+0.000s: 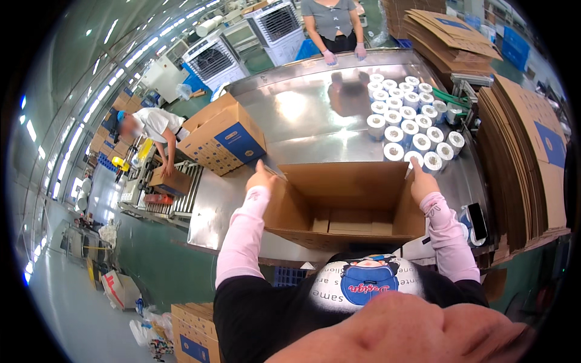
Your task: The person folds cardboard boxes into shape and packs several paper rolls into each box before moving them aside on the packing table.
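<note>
An open cardboard box [344, 189] stands in front of me on the metal table, its inside facing up and only its bare brown bottom flaps showing. My left hand [261, 179] is closed on the box's left side, near the far corner. At the right far corner my right hand [422, 183] grips the other side, index finger stretched along the edge. Part of each hand's fingers is hidden behind the cardboard. Just beyond the right hand, white-topped cylindrical rolls [409, 126] stand upright in a cluster.
A printed carton [224, 136] stands at the table's left. Flat cardboard stacks [520, 157] rise at the right, near a dark phone [477, 221]. A co-worker [333, 27] stands across the metal table [302, 130]; another [154, 127] handles a small box [170, 181] on a roller conveyor [192, 192].
</note>
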